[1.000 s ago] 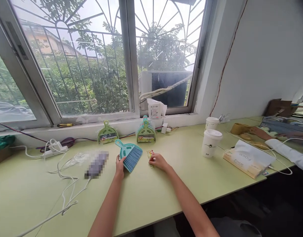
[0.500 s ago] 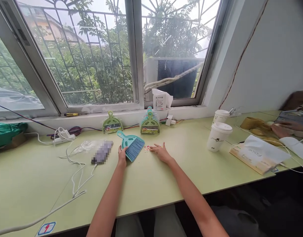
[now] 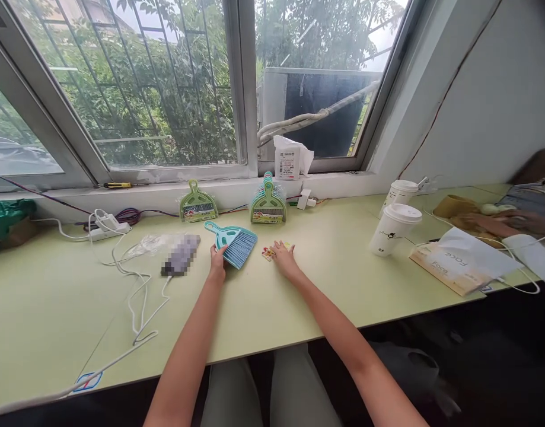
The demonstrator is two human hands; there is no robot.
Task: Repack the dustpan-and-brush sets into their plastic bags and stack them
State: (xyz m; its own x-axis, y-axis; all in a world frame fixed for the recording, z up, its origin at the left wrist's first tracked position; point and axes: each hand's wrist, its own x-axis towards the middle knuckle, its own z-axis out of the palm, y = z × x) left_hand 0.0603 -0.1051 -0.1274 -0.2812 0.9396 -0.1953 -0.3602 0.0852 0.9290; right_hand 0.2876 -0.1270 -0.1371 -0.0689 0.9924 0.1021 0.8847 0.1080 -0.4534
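My left hand (image 3: 217, 261) grips the lower left edge of a teal dustpan (image 3: 225, 236), with its thumb on the front. A small brush with blue-grey bristles (image 3: 241, 249) is set into the pan, and the handle points up and left. To the right, my right hand (image 3: 284, 261) lies on a small colourful printed label (image 3: 267, 254) on the table, fingers stretched out over it. Much of the label is hidden under those fingers. Behind them stand a green dustpan set (image 3: 198, 201) and a row of similar dustpan sets (image 3: 268, 204), each front one with a printed label.
A phone-like blurred object (image 3: 181, 255) with a white cable and a power strip (image 3: 110, 228) lie left. Two paper cups (image 3: 394, 231) and a tissue pack (image 3: 459, 261) stand right. Another person's hand (image 3: 499, 226) is at far right.
The view has tipped downward. My right hand has come down flatter over the label, which now shows on both sides of the fingers. My left hand keeps its grip on the dustpan.
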